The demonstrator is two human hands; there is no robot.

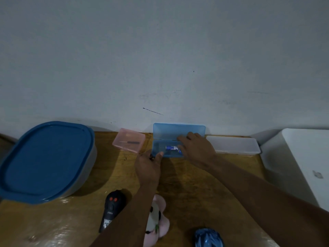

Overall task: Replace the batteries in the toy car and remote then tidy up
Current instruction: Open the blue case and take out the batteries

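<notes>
A person works at a wooden table (pixel 188 186) set against a pale wall, both hands at an open blue case (pixel 178 130). One battery (pixel 170 148) lies in the case's tray. The right hand (pixel 197 150) reaches over it with fingers spread and fairly straight, the thumb at the battery's near end and nothing visibly closed round it. The left hand (pixel 147 166) rests its thumb on the case's front corner; whether its hidden fingers hold anything cannot be told.

The black remote (pixel 111 209) and a pink toy (pixel 157 218) – likely the car – lie close to the person, well apart from the case.

The step appears to be taking the battery out. It calls for a steady brace on the light case so it does not slide. Pinch the battery at its middle – thumb against forefinger – and lift it straight up, clear of the rim.
</notes>
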